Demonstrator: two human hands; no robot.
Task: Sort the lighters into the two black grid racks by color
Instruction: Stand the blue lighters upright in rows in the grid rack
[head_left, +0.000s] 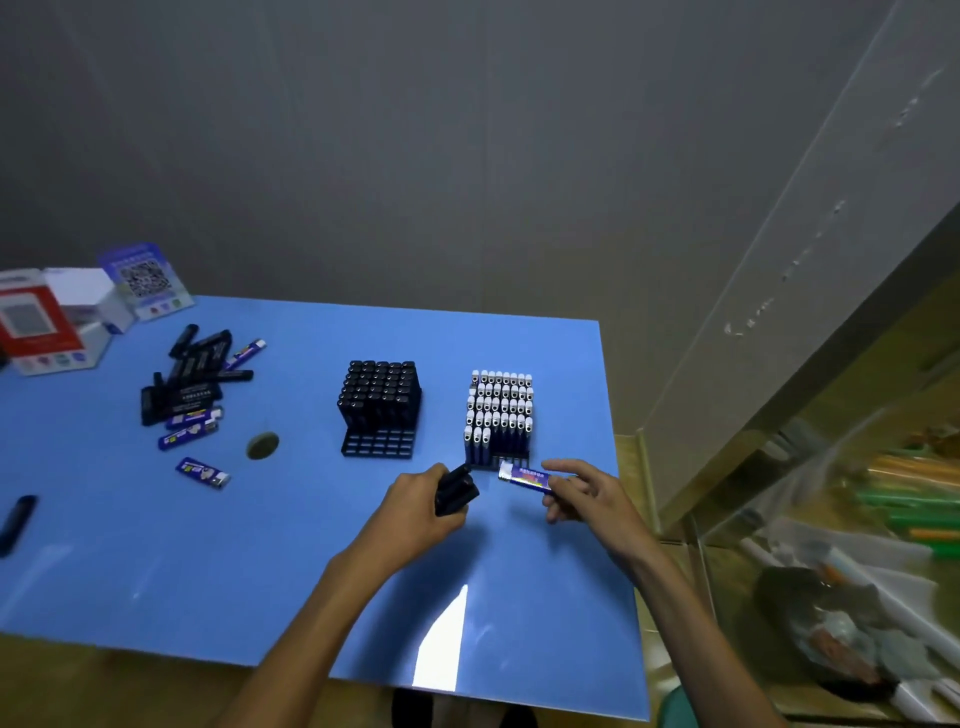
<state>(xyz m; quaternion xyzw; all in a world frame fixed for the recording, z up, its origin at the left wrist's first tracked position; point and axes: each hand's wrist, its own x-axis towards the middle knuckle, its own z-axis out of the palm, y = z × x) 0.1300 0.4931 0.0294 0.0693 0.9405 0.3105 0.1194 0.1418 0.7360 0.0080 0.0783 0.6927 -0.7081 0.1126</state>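
My right hand pinches a blue lighter (white cap pointing left) level, just before the right rack. My left hand grips several black lighters. Right rack: blue lighters upright, front row part open. Left rack: black lighters upright, front rows open. Far left on the table, a loose pile of both colours.
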